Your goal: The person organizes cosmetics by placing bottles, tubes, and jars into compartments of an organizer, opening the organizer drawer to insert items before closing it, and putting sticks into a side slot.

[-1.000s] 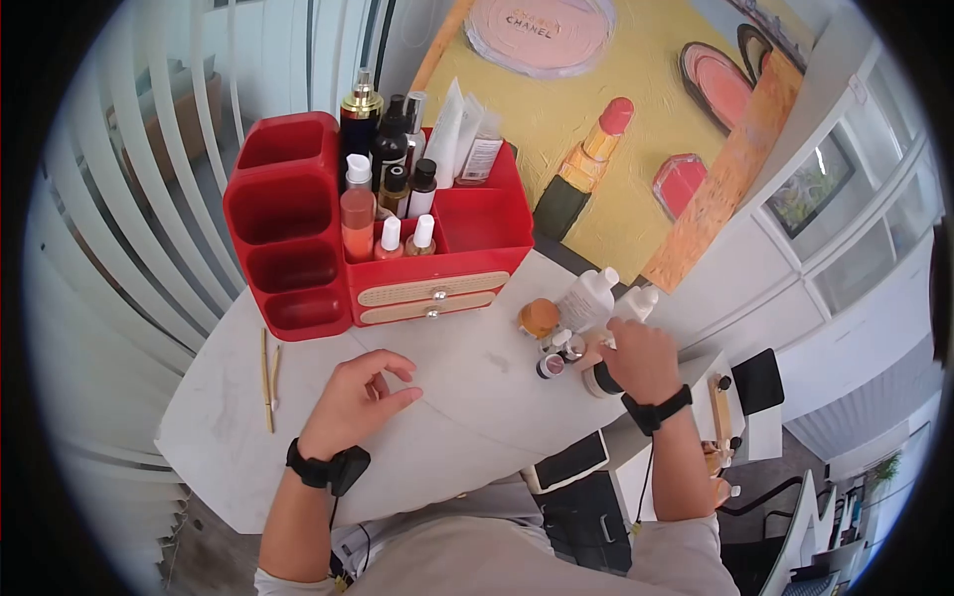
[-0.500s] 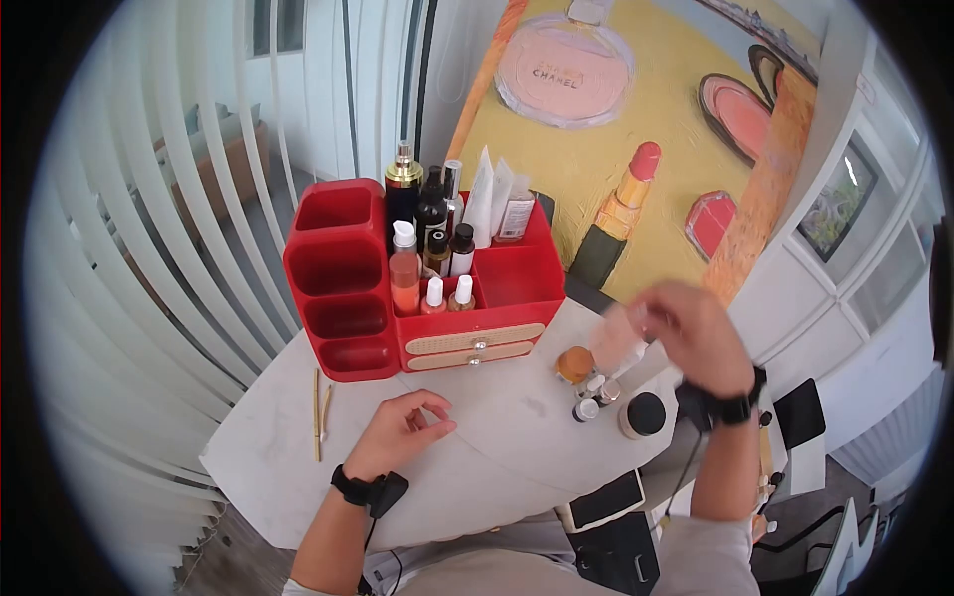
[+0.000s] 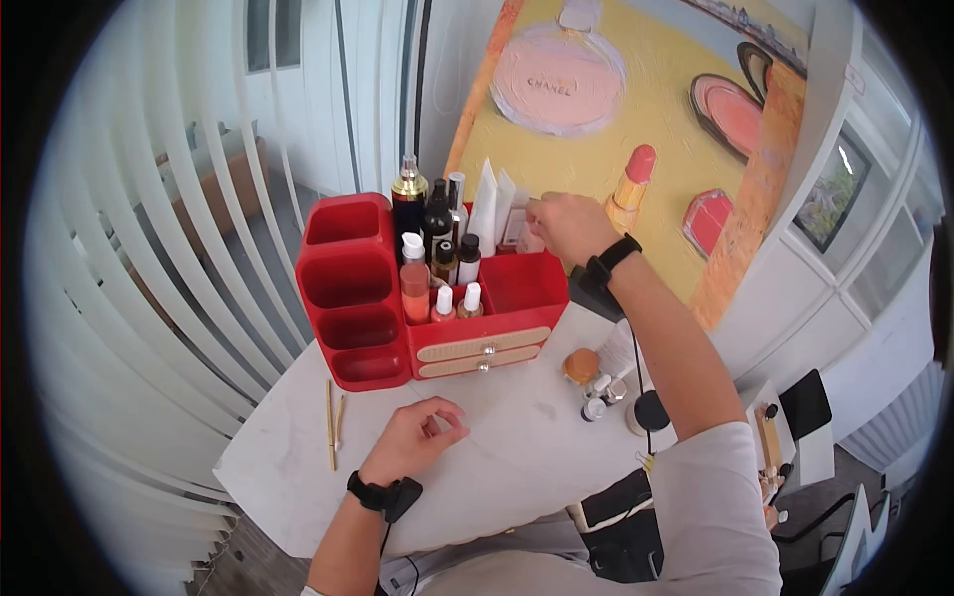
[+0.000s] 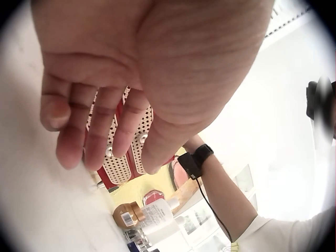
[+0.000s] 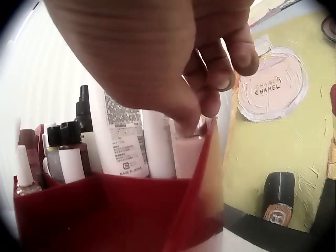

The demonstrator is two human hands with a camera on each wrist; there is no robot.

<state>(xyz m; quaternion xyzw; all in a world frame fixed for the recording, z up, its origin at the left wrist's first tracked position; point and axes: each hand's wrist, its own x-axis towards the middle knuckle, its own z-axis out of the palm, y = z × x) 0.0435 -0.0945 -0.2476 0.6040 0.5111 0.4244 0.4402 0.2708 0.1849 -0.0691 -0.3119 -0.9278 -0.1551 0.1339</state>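
My right hand (image 3: pixel 574 226) reaches over the back right of the red organizer (image 3: pixel 427 343). Its thumb and fingers pinch the top of a pale pink bottle (image 5: pixel 189 155), which stands within the rear compartment beside white tubes (image 5: pixel 123 144). Only a sliver of that bottle shows in the head view. The front right compartment below the hand holds nothing. My left hand (image 3: pixel 415 437) hovers by the table's front, fingers loosely bent and nothing in them; the left wrist view shows its bare palm (image 4: pixel 110 68).
Several small jars (image 3: pixel 594 409), an amber-capped jar (image 3: pixel 580 367), a white bottle (image 3: pixel 618 350) and a black-lidded jar (image 3: pixel 648 411) stand on the table's right. Two thin sticks (image 3: pixel 332 427) lie at left. Behind the organizer leans a painting (image 3: pixel 596 149); blinds (image 3: pixel 189 248) hang at left.
My right hand has carried the pink bottle from the table's right side up and left into the organizer's rear compartment. The left hand keeps nearly the same pose. The head view has shifted.
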